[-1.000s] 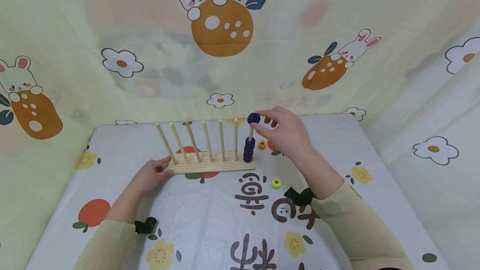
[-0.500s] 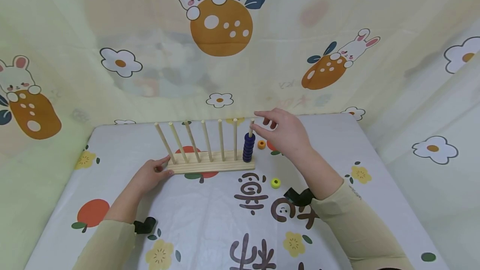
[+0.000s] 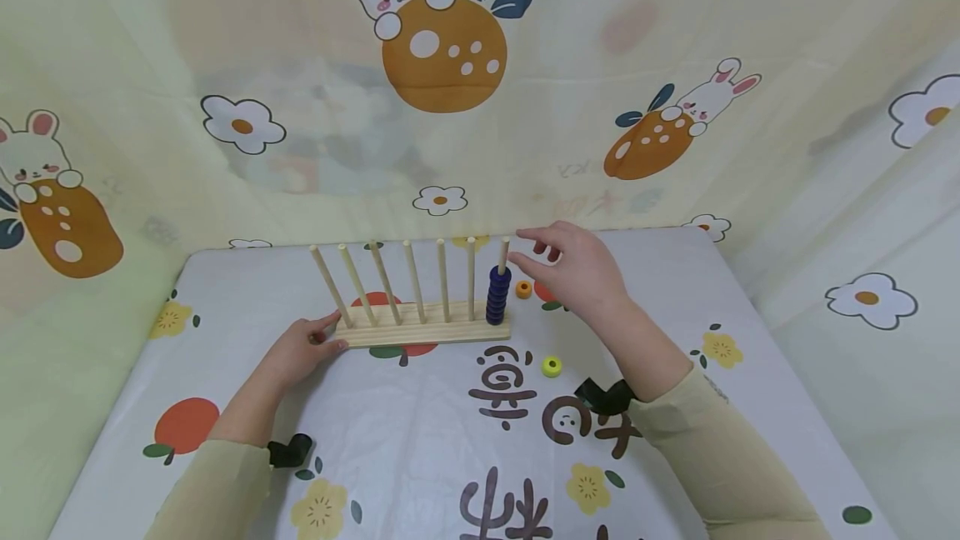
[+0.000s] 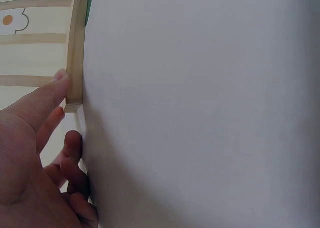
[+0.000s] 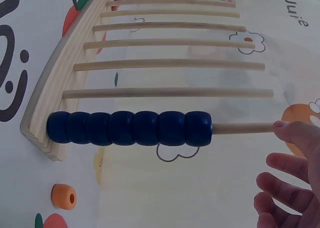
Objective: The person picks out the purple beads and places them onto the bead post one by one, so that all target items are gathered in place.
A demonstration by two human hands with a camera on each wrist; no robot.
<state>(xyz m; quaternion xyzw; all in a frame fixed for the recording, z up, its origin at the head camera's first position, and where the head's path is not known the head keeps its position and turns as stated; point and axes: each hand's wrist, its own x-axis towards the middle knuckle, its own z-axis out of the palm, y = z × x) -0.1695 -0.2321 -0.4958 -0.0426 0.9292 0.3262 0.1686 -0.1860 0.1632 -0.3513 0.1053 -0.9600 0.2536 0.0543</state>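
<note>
A pale wooden peg rack with a row of upright rods stands toward the back of the table. My left hand pinches its left end, the thumb on the front side of the base. Dark blue beads fill most of the rightmost rod from the base up, leaving its top bare. The other rods carry nothing. Beside that rod's tip is my right hand, thumb and forefinger spread apart with nothing between them. In the right wrist view the thumb tip overlaps the rod's end.
An orange bead lies just right of the rack. Nearer the front is a yellow-green bead. A white printed cloth covers the table, and a patterned curtain hangs behind it.
The right hand has let go of a dark blue bead, which slid down the rightmost rod onto the others. That hand then drew slightly right. The left hand stayed put.
</note>
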